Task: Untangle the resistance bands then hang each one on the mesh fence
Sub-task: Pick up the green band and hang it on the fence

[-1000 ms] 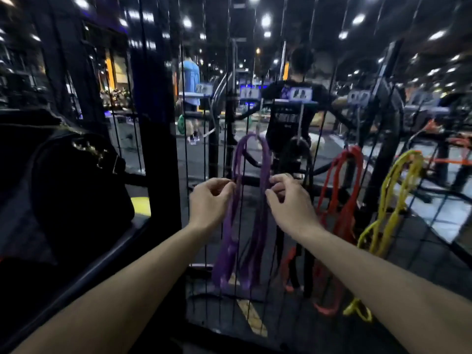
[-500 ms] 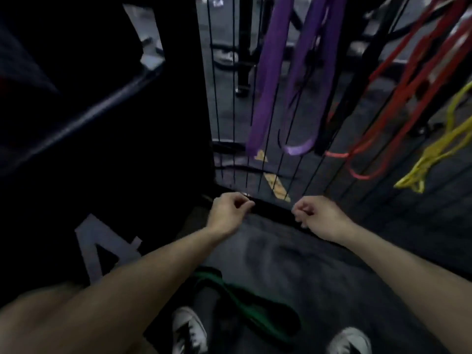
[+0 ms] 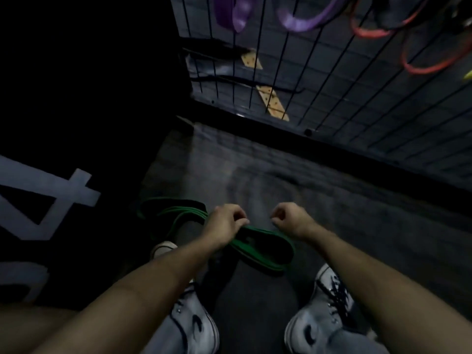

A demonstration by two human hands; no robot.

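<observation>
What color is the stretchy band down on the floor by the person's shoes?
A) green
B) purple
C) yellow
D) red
A: the green band lies on the floor in front of the white shoes, just under the two hands, while the purple bands and red bands hang up on the mesh fence.

Band (image 3: 258,247) on floor (image 3: 332,213) betw. shoes (image 3: 324,310) & fence (image 3: 357,103) — other bands (image 3: 298,21) hang on fence.
</observation>
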